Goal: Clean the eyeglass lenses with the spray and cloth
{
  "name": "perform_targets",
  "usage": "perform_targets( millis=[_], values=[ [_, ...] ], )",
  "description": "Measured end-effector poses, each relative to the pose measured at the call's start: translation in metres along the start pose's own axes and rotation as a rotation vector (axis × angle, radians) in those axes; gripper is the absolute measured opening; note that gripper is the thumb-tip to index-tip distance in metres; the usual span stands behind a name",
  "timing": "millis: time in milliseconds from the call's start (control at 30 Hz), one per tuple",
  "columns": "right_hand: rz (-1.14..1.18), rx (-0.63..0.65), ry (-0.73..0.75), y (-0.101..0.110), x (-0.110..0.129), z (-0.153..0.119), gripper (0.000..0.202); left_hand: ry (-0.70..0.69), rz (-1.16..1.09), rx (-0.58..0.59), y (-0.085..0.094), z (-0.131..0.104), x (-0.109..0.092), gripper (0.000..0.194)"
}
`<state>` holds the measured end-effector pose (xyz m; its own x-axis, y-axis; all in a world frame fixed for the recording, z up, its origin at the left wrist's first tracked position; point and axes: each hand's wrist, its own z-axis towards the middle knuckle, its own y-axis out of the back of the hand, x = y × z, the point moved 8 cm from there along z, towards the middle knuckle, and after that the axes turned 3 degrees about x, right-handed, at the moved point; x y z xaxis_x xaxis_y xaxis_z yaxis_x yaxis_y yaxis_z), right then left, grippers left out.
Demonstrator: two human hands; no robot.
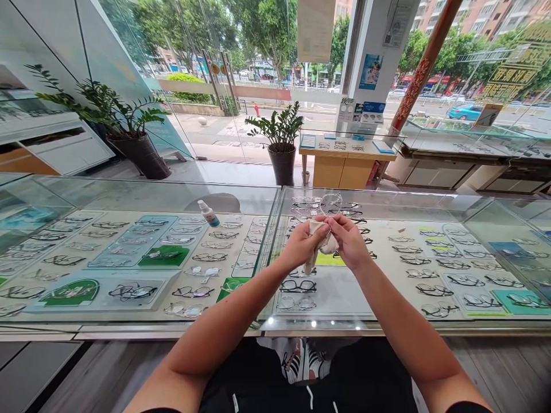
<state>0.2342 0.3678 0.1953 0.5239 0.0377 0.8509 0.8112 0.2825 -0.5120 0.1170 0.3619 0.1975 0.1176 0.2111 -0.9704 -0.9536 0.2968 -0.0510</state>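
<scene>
Both my hands meet above the glass display case (275, 198). My left hand (302, 244) grips a pale cloth (310, 261) that hangs down below its fingers. My right hand (349, 241) is closed right beside it, fingers pinched on a pair of thin-rimmed glasses (331, 203). One round lens stands up above my fingertips; the cloth covers the lower part between my hands. A small white spray bottle (209, 214) with a blue-green lower part stands on the glass to the left.
Many glasses lie in rows inside the case, among them a dark-framed pair (298, 285). Beyond the case are a potted plant (282, 163), a second, larger potted plant (144, 155) and a wooden display cabinet (342, 171) before the windows.
</scene>
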Motion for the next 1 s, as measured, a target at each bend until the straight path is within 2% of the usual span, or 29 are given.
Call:
perform_targets(
  millis=[100, 200, 367, 433, 600, 800, 1000],
  values=[
    [0.013, -0.028, 0.016, 0.003, -0.002, 0.000, 0.032, -0.031, 0.019, -0.026, 0.001, 0.001, -0.002, 0.062],
    [0.037, -0.038, 0.032, 0.007, -0.001, 0.001, 0.027, -0.054, 0.035, -0.004, 0.000, 0.001, -0.003, 0.063],
    [0.067, -0.064, 0.028, 0.014, 0.004, 0.002, 0.030, -0.104, 0.052, 0.164, -0.008, -0.001, -0.007, 0.056],
    [0.078, -0.064, 0.030, 0.014, 0.006, 0.002, 0.031, -0.097, 0.028, 0.195, -0.009, -0.002, -0.006, 0.055],
    [0.048, -0.036, 0.025, 0.007, 0.003, 0.000, 0.033, -0.026, -0.004, 0.094, -0.004, -0.001, 0.003, 0.069],
    [0.036, -0.039, 0.041, 0.003, -0.002, 0.001, 0.036, -0.060, 0.068, -0.081, 0.005, 0.000, 0.002, 0.066],
    [0.063, -0.050, 0.068, 0.008, 0.009, 0.001, 0.032, -0.089, 0.115, -0.071, 0.006, 0.000, -0.008, 0.063]
  ],
)
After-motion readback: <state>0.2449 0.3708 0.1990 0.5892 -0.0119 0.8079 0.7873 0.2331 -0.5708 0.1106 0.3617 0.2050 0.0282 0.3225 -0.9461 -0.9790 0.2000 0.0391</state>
